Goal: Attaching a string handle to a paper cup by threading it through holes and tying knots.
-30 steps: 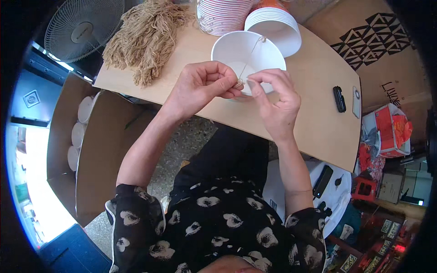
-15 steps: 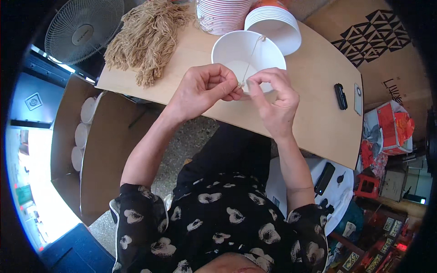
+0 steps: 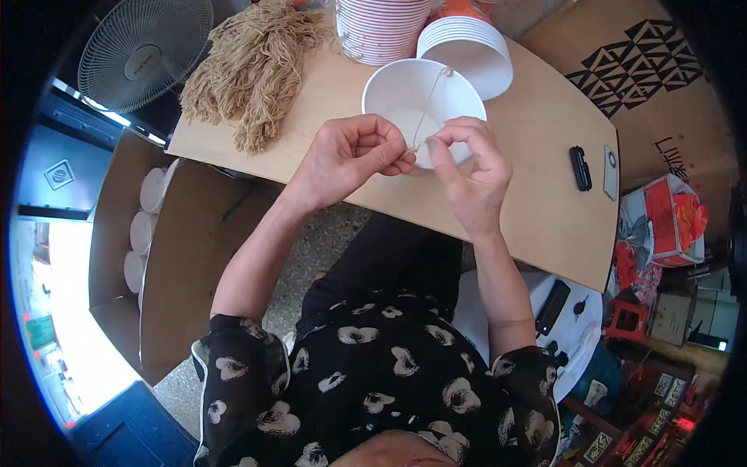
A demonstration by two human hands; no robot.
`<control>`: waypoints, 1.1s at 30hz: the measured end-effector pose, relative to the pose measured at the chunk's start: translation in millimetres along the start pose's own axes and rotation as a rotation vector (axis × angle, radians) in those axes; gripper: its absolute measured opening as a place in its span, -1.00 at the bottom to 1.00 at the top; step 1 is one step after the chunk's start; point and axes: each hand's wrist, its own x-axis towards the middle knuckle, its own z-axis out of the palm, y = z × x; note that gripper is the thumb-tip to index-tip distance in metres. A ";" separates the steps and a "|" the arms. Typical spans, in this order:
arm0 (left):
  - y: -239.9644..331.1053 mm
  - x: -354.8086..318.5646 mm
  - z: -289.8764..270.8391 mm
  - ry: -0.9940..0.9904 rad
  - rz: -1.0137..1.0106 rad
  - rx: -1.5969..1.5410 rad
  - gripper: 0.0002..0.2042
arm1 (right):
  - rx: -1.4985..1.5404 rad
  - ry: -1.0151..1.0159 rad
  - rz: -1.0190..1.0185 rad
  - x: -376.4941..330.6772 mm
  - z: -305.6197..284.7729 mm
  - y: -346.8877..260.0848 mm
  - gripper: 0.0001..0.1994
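Prob. knotting: your L hand [image 3: 342, 161] pinches twine [image 3: 423, 120] off white tub [image 3: 391, 91]; can't tell R hand [image 3: 478, 167] grip; next prob. needs tension.

Got a curved pale-wood table [image 3: 552, 210] across the upper middle, grey speckled floor [image 3: 320, 235] under it, and super bright white light [image 3: 82, 311] blasting the lower left.

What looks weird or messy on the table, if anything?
Nothing looks spilled or broken. The tan string pile at the left of the table looks messiest: its strands flop loosely, while the tall tub stack looks neat.
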 end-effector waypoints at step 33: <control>12.6 33.1 6.2 0.028 0.134 0.031 -0.70 | -0.140 -0.188 0.017 1.8 -1.1 -2.6 -0.93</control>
